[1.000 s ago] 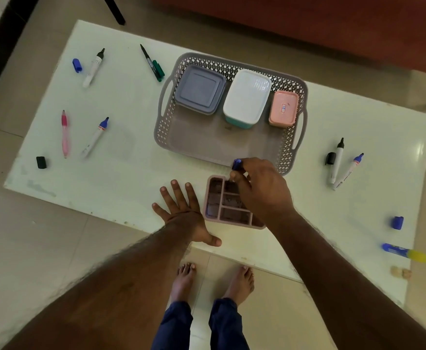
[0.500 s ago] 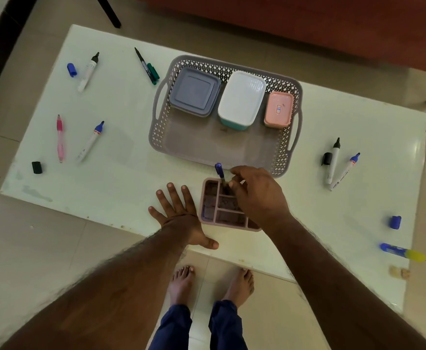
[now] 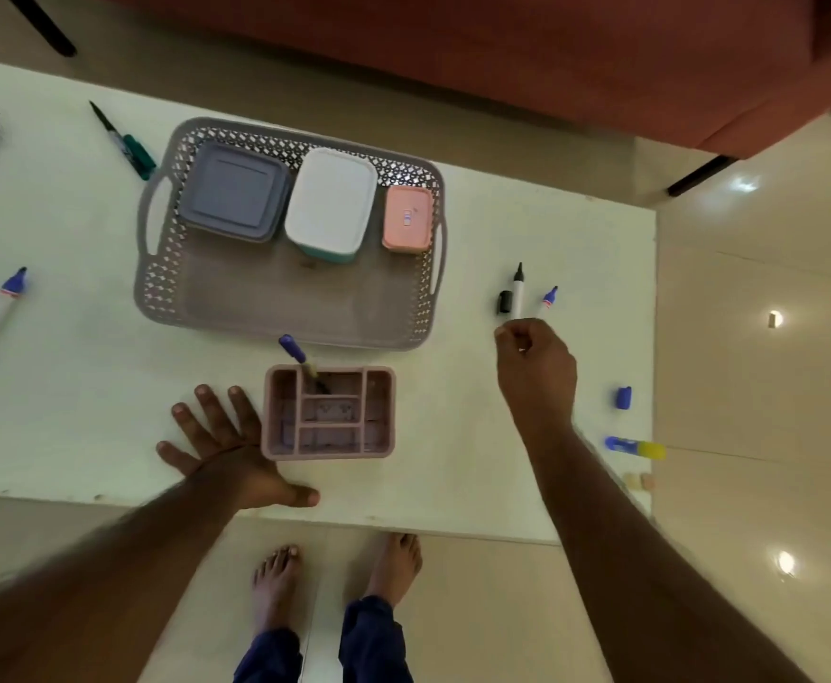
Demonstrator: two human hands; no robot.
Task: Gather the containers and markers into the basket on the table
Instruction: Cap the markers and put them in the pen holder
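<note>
Right hand [image 3: 535, 369] curled over markers [image 3: 518, 293]; left hand [image 3: 221, 446] flat on table [image 3: 477, 460].

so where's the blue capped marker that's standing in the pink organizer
In the head view the blue capped marker leans out of the pink organizer's far left compartment, just in front of the grey basket and right of the left hand.

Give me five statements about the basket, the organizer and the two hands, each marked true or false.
1. Three lidded containers sit in the basket. True.
2. The blue-capped marker stands in the pink organizer. True.
3. The left hand grips the organizer. False: it lies flat on the table beside it.
4. The right hand is over the basket. False: it is right of it, at the two markers there.
5. The pink organizer is inside the basket. False: it stands in front of it.
</note>
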